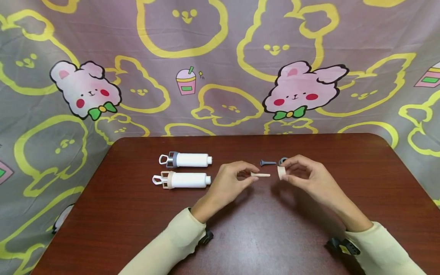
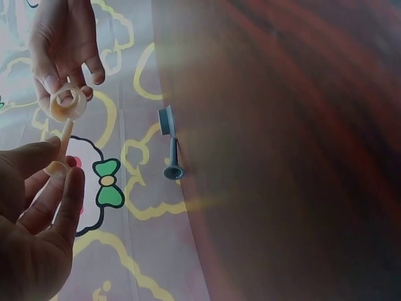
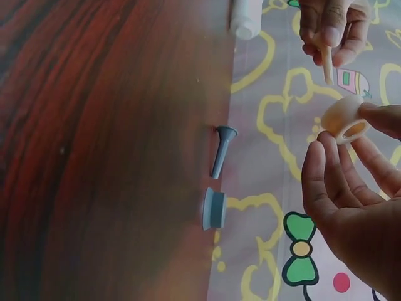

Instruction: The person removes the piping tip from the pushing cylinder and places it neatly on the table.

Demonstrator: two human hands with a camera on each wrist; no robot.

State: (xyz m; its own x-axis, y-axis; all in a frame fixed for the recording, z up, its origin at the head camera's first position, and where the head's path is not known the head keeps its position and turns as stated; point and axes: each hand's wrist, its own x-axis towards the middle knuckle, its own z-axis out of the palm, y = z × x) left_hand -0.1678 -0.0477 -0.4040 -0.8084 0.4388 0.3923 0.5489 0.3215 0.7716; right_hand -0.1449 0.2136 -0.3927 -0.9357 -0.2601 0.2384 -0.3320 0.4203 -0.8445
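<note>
My left hand pinches a thin beige stem by its wider flared end, the narrow end pointing right. Facing it, my right hand holds a beige ring-shaped cap between thumb and fingers. In the left wrist view the ring's round opening shows just beyond the tip of the stem. A small gap separates the two parts in the right wrist view, where the stem points toward the ring. Both hands are raised over the table.
Behind the hands lie a grey flared stem and a grey ring cap. To the left, two white syringe-like cylinders lie side by side, one with a grey collar, one with a beige collar. A patterned cloth hangs behind the table.
</note>
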